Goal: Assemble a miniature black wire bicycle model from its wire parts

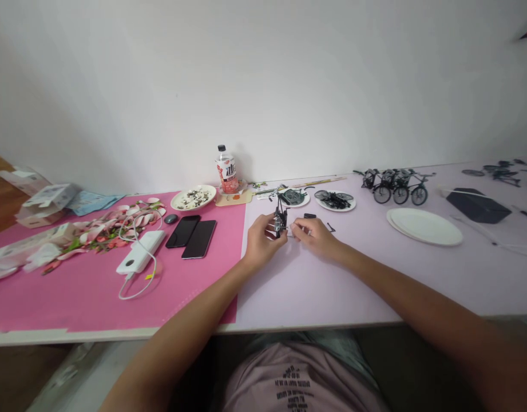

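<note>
Above the pale lilac part of the table, my left hand (263,239) is closed on a small black model bicycle (281,220), held on end between thumb and fingers. My right hand (317,236) is just to the right of it, thumb and forefinger pinched together near the bicycle's lower side; whatever lies in that pinch is too small to make out. Beyond the right hand are a small black piece (309,216) and a thin black part (331,227) on the table. Two plates stand behind, one with a dark green bicycle frame (292,196), the other with black parts and wheels (334,200).
Several finished model bicycles (400,186) stand at the back right, near stacked white plates (426,226) and a dark box (476,205). On the pink side lie two phones (198,239), a white power bank (141,252), a plate of small pieces (193,198), a bottle (227,170) and scattered petals (113,227).
</note>
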Available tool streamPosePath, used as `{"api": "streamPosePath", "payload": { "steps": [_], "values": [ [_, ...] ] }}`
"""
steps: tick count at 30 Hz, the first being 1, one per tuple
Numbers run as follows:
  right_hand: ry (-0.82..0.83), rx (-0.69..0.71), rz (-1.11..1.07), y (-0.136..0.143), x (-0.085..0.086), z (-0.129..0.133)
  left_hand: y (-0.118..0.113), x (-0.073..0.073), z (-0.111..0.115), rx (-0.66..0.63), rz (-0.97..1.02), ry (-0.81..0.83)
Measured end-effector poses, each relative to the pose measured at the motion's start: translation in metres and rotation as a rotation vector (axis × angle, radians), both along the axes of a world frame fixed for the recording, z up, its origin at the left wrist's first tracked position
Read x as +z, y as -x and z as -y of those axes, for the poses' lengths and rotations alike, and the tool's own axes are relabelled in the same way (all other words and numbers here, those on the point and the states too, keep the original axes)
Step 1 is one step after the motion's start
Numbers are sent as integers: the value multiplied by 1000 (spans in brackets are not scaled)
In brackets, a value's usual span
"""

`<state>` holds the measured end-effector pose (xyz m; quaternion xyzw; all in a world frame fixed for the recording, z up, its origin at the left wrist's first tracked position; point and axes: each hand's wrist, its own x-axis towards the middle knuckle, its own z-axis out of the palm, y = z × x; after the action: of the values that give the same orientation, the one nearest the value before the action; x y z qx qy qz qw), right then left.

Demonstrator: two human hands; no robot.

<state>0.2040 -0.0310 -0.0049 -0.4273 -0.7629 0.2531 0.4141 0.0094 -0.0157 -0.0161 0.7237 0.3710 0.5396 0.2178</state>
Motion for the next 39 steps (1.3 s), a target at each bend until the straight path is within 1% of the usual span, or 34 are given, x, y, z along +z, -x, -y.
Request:
{"api": "streamPosePath", "payload": {
  "steps": [15, 21, 31, 39],
  "values": [
    [20, 6, -1, 1, 3, 4, -1, 1, 1, -10, -4, 8],
    [19, 19, 21, 0, -1, 0, -1, 2, 2, -11, -15, 11],
    [90, 31, -3, 0, 0, 1, -1, 1, 2, -25, -11, 12],
    [52, 40, 42, -1, -3, 1, -1, 0, 1, -30, -8, 18]
  ]
}}
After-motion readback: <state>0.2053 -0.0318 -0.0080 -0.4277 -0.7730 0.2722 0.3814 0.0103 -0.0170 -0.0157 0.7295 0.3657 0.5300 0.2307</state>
